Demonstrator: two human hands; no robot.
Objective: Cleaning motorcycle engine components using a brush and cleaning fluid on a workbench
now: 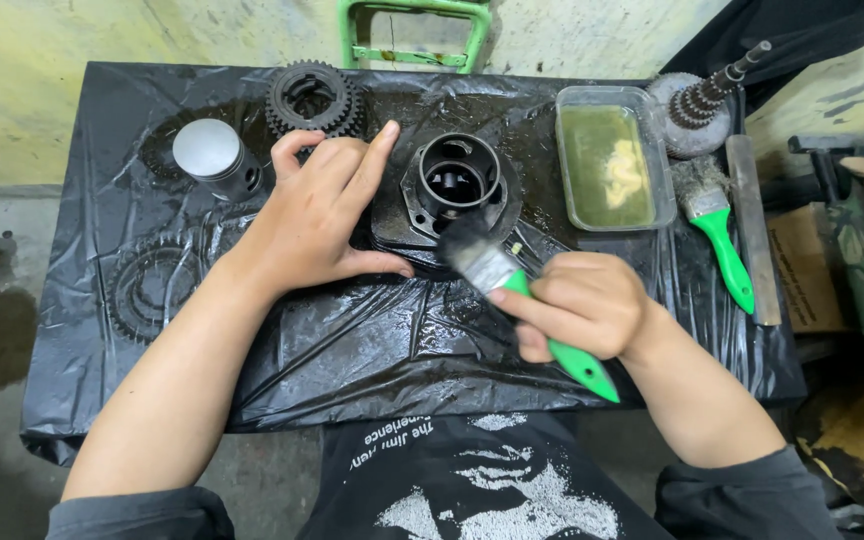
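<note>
Nearest you, your right hand (582,305) is clamped around the green handle of a paintbrush (522,295), angled so its dark bristles meet the near rim of the black cylindrical housing (452,190) at the centre of the wet black plastic sheet (352,350). Your left hand (317,215) lies open, fingers spread and gripping nothing, pressed flat against the housing's left side, apparently to steady it. Beyond stand a gear ring (314,98), a grey piston (210,152), a clear tray of yellowish liquid (612,160) and a spare green brush (717,215).
</note>
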